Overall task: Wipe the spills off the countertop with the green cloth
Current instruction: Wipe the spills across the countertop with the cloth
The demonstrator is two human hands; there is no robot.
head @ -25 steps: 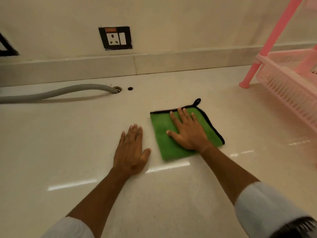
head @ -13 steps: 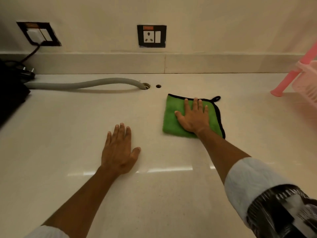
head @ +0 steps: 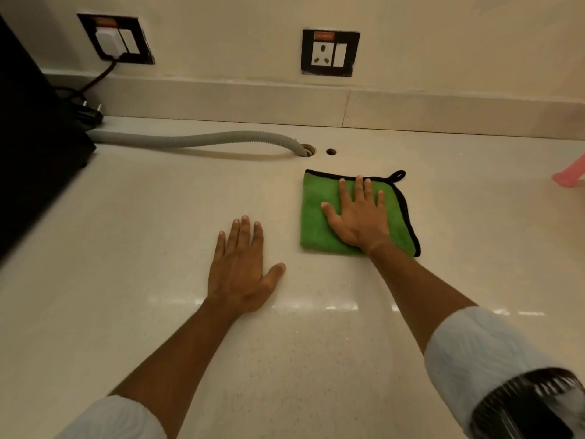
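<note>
- The green cloth [head: 319,217] lies flat on the countertop [head: 158,312], toward its back edge, just in front of the small hole [head: 330,151].
- The right hand [head: 359,218] presses palm-down on the cloth, fingers spread flat and gripping nothing.
- The left hand [head: 242,269] rests flat on bare countertop beside the cloth, fingers extended, holding nothing.
- A grey hose [head: 196,141] runs along the back edge into a larger hole.
</note>
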